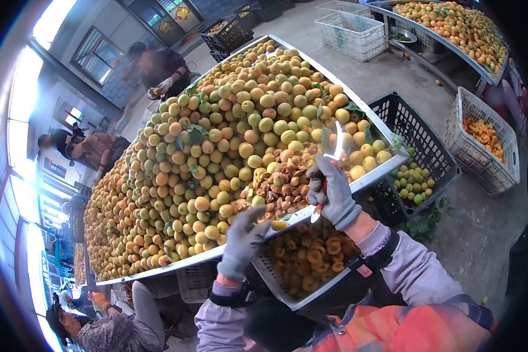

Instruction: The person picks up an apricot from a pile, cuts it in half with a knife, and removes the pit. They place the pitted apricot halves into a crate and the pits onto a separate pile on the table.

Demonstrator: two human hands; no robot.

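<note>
My right hand [337, 196], in a grey glove with dark fingertips, is closed around a small knife; its short shiny blade [316, 215] points down over the table's near edge. To its left my left hand [242, 242], also gloved and slightly blurred, has its fingers apart at the rim. A yellow apricot piece [279, 224] lies on the rim just past those fingers. Beyond both hands is a pile of brown pits [284, 188] among whole apricots [240, 117]. Below the rim, a crate [270, 276] holds halved apricots [311, 258].
A black crate [413, 117] with green fruit stands to the right, near a white crate [481, 170] of orange pieces. Another fruit-laden table [493, 76] is at the upper right. Co-workers sit around the table: one person [161, 67] at the far side, another [117, 325] lower left.
</note>
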